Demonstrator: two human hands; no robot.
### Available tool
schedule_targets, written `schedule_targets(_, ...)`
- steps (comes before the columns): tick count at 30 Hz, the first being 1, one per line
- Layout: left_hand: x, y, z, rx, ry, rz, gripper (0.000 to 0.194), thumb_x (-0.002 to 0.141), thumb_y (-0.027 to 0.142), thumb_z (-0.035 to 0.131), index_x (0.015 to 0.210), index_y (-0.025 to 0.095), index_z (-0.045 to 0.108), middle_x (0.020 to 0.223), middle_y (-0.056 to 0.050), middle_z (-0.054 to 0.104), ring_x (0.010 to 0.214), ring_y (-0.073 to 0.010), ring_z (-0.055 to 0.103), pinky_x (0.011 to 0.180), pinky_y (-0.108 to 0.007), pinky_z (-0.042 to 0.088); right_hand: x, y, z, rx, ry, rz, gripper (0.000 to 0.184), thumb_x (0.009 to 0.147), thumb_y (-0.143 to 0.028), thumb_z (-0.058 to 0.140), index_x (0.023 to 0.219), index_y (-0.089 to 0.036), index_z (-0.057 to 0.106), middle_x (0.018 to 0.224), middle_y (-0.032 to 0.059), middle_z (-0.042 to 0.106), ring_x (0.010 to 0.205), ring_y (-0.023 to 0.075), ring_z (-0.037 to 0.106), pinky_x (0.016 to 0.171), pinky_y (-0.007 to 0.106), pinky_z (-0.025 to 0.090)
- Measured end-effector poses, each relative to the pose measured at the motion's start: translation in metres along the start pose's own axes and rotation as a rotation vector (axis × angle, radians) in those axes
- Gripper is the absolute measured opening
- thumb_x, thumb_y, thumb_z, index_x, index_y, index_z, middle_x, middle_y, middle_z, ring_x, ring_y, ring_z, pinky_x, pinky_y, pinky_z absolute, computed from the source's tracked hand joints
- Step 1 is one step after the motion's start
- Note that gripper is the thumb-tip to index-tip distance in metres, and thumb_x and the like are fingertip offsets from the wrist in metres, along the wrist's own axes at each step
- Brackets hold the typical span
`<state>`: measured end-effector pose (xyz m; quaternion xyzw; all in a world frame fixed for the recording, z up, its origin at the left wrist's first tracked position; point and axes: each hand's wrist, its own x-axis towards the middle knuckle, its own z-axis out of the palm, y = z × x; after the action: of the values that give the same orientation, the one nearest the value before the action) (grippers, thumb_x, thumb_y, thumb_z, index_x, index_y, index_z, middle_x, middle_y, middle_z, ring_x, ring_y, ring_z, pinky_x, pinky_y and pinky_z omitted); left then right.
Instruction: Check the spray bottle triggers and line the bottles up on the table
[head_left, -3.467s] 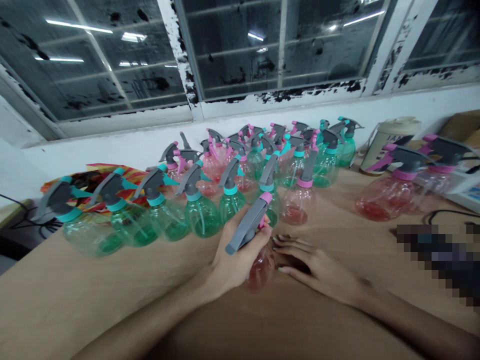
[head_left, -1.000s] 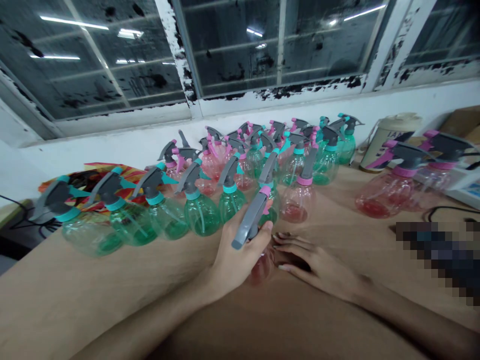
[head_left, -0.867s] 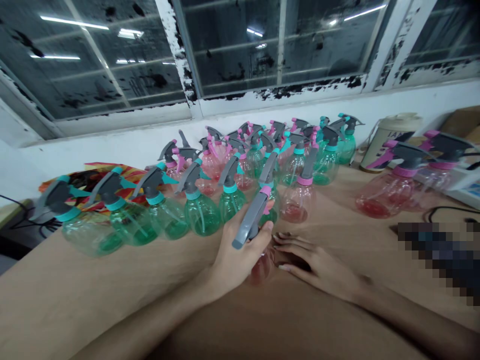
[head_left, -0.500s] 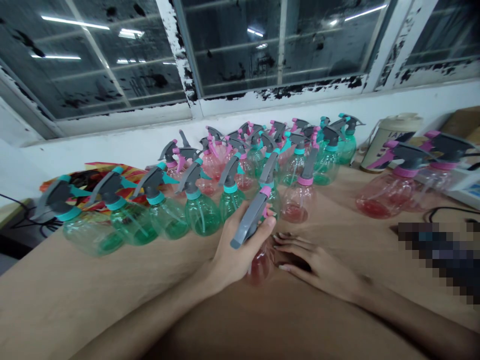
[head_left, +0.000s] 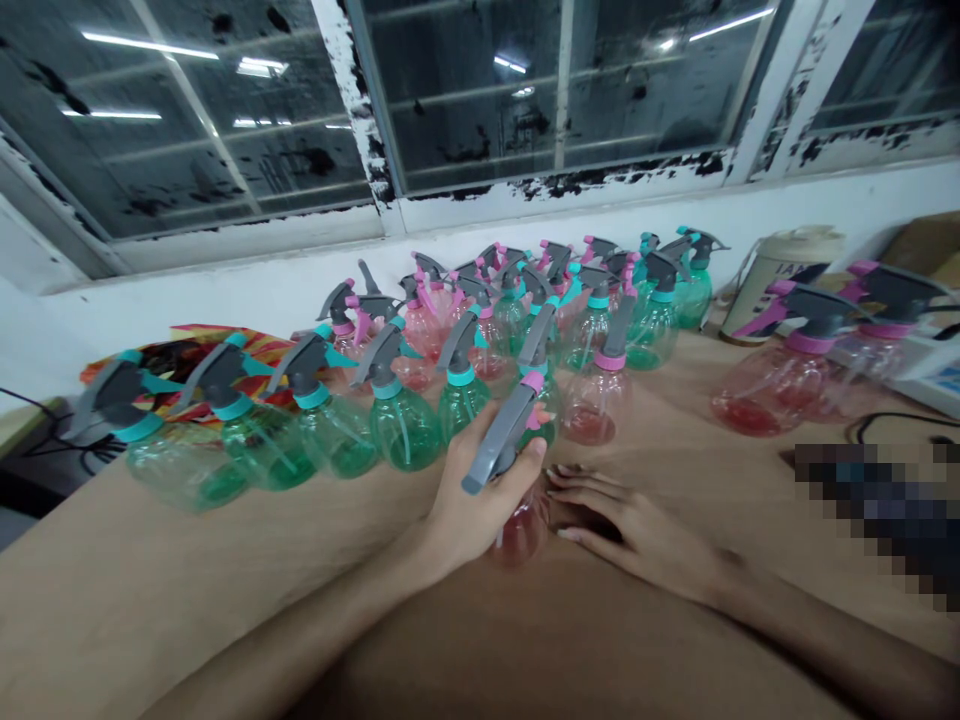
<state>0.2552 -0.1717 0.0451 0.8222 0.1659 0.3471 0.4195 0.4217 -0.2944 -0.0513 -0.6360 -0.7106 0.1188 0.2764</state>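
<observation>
My left hand is wrapped around the neck of a pink spray bottle, which stands upright on the table. The bottle's grey spray head, with its pink trigger, rises above the hand, and the fingertips show beside the trigger. My right hand rests on the table just right of this bottle, fingers stretched out and holding nothing. Whether its fingertips touch the bottle, I cannot tell. Right behind the hands stand another pink spray bottle and a green spray bottle, part of a row.
Several more green and pink bottles crowd toward the wall. Two pink bottles stand at the right, near a cream flask. A blurred-out dark object lies at the right. Red-and-yellow wrapping lies behind the left bottles. Windows are above.
The fingertips of my left hand have shifted slightly at the trigger, and more of the pink trigger shows. My right hand and the other bottles have stayed in place.
</observation>
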Motion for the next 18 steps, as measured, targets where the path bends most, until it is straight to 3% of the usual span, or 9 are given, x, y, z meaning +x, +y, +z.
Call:
schedule_targets(11,-0.0023,-0.0009,0.0021,0.092,0.041,-0.009,0.021,0.081,0.019,0.053,0.099,0.023,0.063,0.07,0.004,0.059,0.059,-0.012,0.053,0.06,-0.027,0.049,-0.0001,-0.0007,0.0002,0.016,0.015,-0.005,0.043,0.092,-0.046,0.051,0.128,-0.022,0.057,0.138,0.0073,0.056,0.131,0.0219,0.047,0.11,0.046,0.038)
schedule_targets(18,-0.0025,0.0001,0.0029,0.052,0.032,-0.037,0.022,0.08,0.019,0.053,0.098,0.023,0.065,0.085,0.001,0.067,0.064,-0.0126,0.057,0.065,-0.028,0.052,-0.0005,-0.0019,-0.0009,0.023,0.03,-0.006,0.042,0.091,-0.045,0.052,0.128,-0.025,0.057,0.137,0.0058,0.057,0.13,0.0224,0.048,0.109,0.047,0.039)
